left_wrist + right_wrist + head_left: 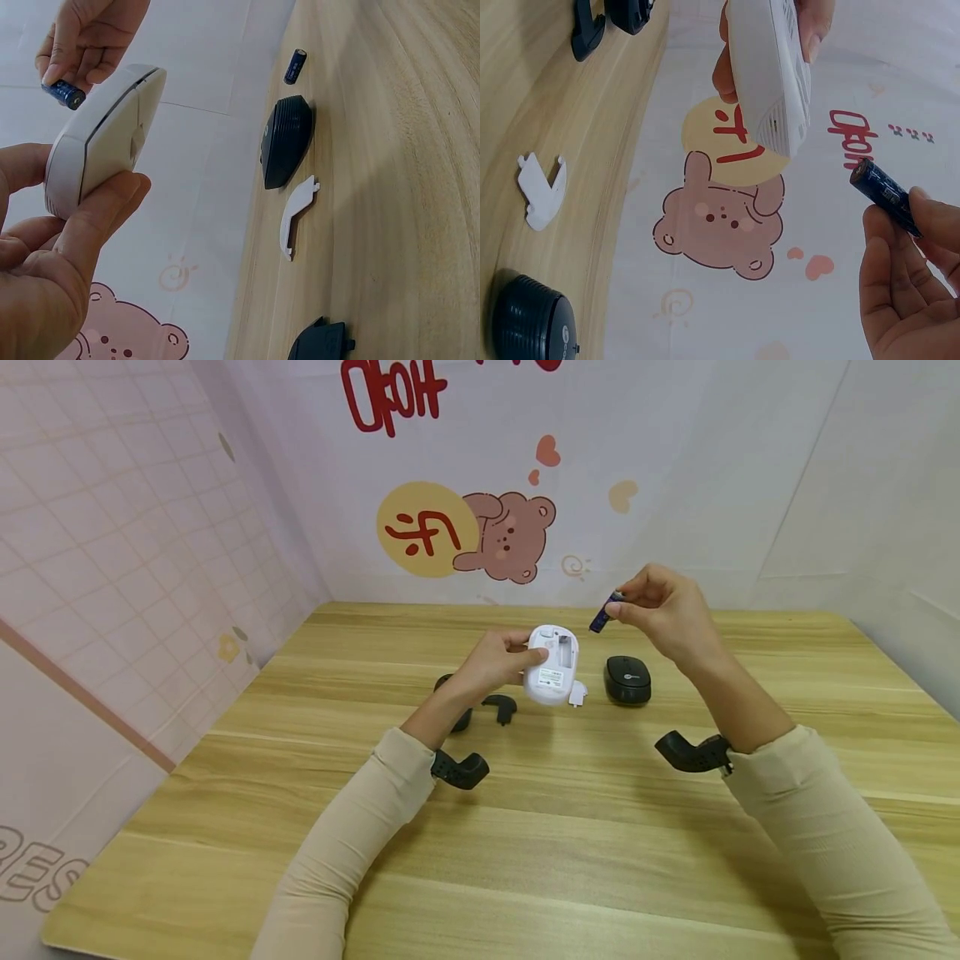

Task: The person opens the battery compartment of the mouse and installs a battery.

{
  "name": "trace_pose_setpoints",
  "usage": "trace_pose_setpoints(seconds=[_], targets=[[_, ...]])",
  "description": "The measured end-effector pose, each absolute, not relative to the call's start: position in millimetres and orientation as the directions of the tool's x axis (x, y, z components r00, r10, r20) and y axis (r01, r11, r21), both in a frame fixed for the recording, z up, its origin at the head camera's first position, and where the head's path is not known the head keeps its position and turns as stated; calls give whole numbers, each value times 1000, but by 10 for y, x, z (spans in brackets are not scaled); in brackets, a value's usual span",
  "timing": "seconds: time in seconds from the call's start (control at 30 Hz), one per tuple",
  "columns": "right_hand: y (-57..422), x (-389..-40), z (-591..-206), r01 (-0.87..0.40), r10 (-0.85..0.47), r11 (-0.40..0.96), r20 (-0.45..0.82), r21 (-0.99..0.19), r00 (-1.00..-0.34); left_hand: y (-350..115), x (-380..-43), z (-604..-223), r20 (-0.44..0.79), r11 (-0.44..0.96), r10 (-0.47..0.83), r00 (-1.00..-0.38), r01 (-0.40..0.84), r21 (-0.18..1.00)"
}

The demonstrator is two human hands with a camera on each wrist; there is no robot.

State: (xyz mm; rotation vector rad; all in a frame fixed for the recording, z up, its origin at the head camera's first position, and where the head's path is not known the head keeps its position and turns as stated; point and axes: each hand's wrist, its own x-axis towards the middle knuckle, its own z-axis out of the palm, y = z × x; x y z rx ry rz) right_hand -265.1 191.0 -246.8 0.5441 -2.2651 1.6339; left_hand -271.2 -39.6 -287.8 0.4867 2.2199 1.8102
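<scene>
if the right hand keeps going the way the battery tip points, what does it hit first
Probably the white mouse held in the left hand. The right hand pinches the battery, its free end aimed down-left at the mouse's open underside. Nothing shows in the gap between them, though depth is hard to judge.

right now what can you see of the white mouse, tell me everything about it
The white mouse is a small, smooth, plastic-looking wireless mouse, held above the table by the left hand, thumb on one side and fingers behind. Its underside faces the head camera, showing an open battery bay that looks empty and a printed label below it. Its white cover lies off on the table. The right hand pinches a dark blue battery just beside the mouse, not touching it.
</scene>
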Motion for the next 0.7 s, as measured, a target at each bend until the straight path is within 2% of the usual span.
trace_pose_setpoints(seconds=[0.7], targets=[[1620,-2641,-2575,-488,-241,501,426,-715,-872,-364,-2696,-2867,10,209,409,-912,105,972]])
